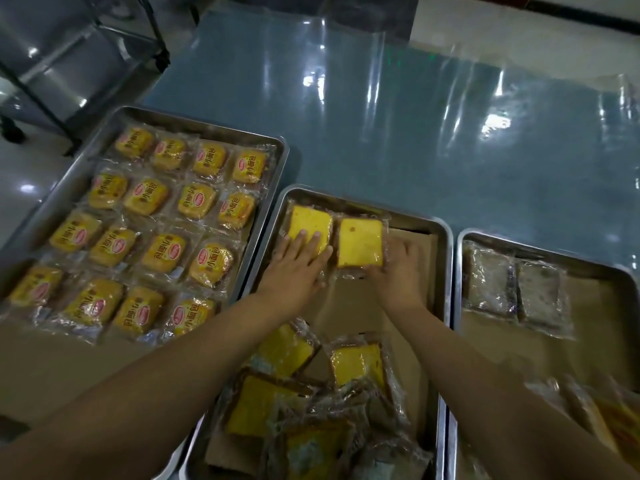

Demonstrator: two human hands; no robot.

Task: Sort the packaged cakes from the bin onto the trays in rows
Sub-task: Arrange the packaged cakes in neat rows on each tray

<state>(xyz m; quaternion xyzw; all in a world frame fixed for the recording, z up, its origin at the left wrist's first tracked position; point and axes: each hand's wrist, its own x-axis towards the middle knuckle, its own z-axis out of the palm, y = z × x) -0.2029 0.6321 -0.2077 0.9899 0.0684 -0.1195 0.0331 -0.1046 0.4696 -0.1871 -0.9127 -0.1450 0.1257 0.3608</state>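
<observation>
Two yellow packaged cakes lie side by side at the far end of the middle tray (446, 233). My left hand (298, 268) rests flat with straight fingers on the left cake (304, 223). The fingers of my right hand (398, 271) curl round the near right edge of the right cake (358, 242). A loose pile of yellow cakes in clear wrappers (311, 403) fills the near end of the same tray, between my forearms.
The left tray (277, 143) holds several rows of yellow labelled buns. The right tray (464, 244) has two dark cakes (512, 289) at its far end. Beyond the trays a clear plastic sheet covers the blue table (415, 116). A metal rack stands at the far left.
</observation>
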